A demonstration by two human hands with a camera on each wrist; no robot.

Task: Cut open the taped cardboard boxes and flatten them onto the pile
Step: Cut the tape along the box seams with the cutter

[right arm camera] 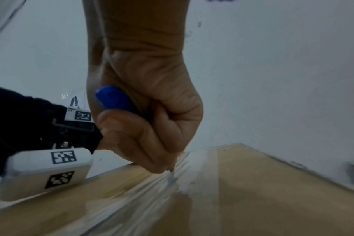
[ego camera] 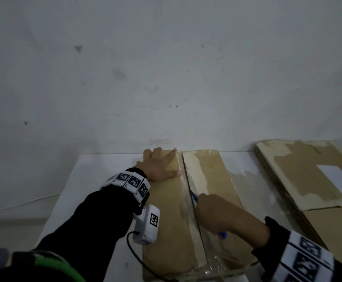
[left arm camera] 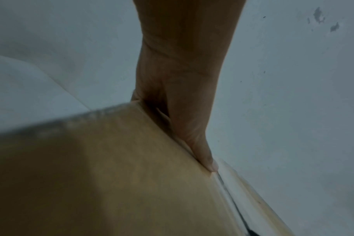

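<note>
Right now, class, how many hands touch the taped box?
2. The left hand presses flat on the taped box at its far left; the right hand grips a blue cutter at the centre seam.

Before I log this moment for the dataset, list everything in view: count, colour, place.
Taped brown cardboard box: one, brown, centre of the table, clear tape along its middle seam.
Blue-handled cutter: one, blue, at the seam.
Pile of flattened cardboard: one pile, brown with a white label, right of the box.
White table: one, white, against the wall.
Grey-white wall: one, behind the table.
Left hand: flat on the box's far left flap.
Right hand: grips the cutter.
</note>
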